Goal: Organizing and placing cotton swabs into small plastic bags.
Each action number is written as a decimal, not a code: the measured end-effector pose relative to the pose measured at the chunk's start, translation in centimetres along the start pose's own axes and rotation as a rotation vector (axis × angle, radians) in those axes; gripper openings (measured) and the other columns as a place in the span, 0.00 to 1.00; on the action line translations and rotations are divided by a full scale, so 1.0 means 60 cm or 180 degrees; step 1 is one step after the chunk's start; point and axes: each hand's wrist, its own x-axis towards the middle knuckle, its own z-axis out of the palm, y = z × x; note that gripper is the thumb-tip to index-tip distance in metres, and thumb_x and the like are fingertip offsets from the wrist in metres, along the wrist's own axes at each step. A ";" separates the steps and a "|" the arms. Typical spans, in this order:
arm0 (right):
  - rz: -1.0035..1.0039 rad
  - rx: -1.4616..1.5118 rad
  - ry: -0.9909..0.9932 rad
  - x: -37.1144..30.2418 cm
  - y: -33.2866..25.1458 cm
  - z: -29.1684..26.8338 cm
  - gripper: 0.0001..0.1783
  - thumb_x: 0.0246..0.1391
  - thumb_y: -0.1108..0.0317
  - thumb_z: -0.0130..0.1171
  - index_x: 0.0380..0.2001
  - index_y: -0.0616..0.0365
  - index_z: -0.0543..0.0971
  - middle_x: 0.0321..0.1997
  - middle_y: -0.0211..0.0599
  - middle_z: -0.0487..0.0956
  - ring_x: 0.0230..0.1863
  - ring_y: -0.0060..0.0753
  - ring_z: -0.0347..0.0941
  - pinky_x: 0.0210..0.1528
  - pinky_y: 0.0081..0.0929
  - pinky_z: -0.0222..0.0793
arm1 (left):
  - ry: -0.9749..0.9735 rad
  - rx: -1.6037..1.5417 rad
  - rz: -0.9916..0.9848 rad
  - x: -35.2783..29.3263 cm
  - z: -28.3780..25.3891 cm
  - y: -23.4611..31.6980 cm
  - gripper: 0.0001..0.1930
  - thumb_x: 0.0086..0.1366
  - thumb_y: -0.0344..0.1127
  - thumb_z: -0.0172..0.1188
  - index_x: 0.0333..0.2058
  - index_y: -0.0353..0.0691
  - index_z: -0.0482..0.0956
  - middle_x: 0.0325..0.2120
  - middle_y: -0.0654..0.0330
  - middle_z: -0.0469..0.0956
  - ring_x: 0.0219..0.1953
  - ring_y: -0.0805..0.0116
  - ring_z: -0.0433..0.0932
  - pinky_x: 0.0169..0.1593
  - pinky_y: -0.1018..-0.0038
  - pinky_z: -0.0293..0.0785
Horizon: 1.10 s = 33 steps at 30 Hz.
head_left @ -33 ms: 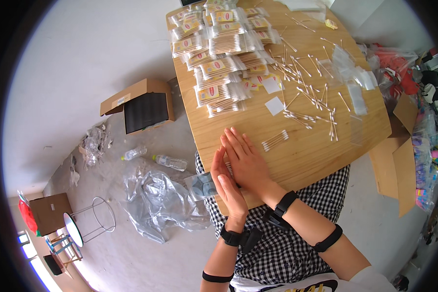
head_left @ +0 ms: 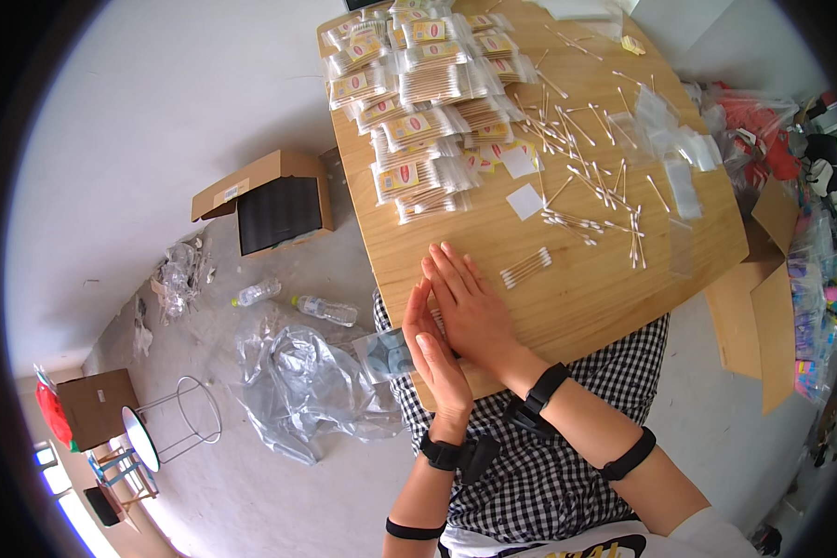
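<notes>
Best to keep both palms flat and even near the edge of the light wooden tabletop, left hand and right hand open, fingers straight, gripping nothing, small bundle of white-tipped cotton swabs loose just right of the right hand.

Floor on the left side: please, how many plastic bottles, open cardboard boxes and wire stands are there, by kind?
Plastic bottles: 2
Open cardboard boxes: 2
Wire stands: 1
Total: 5
</notes>
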 end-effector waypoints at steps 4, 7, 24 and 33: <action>-0.0064 -0.0071 -0.0078 0.001 0.006 -0.004 0.30 0.60 0.66 0.45 0.64 0.69 0.63 0.71 0.51 0.60 0.74 0.43 0.52 0.74 0.40 0.49 | 0.0206 0.0418 -0.0013 0.007 -0.025 0.049 0.27 0.76 0.44 0.45 0.65 0.32 0.58 0.66 0.51 0.61 0.69 0.59 0.56 0.72 0.63 0.48; -0.0069 -0.0052 -0.0073 0.000 0.011 -0.003 0.30 0.60 0.67 0.45 0.64 0.70 0.62 0.71 0.51 0.60 0.74 0.44 0.53 0.74 0.41 0.50 | -0.0103 0.1443 0.0126 0.020 -0.073 0.102 0.27 0.66 0.34 0.60 0.62 0.34 0.65 0.63 0.53 0.65 0.67 0.57 0.61 0.70 0.62 0.54; -0.0087 0.0092 -0.0133 -0.011 -0.006 0.001 0.29 0.60 0.68 0.46 0.64 0.69 0.62 0.70 0.52 0.61 0.73 0.44 0.54 0.73 0.40 0.52 | -0.2486 0.3942 0.0555 0.089 -0.102 0.138 0.32 0.42 0.31 0.74 0.48 0.34 0.71 0.46 0.53 0.70 0.51 0.52 0.70 0.52 0.64 0.74; -0.0197 -0.0003 -0.0219 -0.010 -0.016 -0.007 0.29 0.59 0.70 0.47 0.63 0.70 0.64 0.70 0.51 0.62 0.73 0.43 0.56 0.72 0.40 0.55 | -0.2344 0.3371 0.0692 0.090 -0.122 0.119 0.32 0.40 0.29 0.73 0.46 0.34 0.70 0.45 0.51 0.69 0.51 0.50 0.71 0.51 0.64 0.76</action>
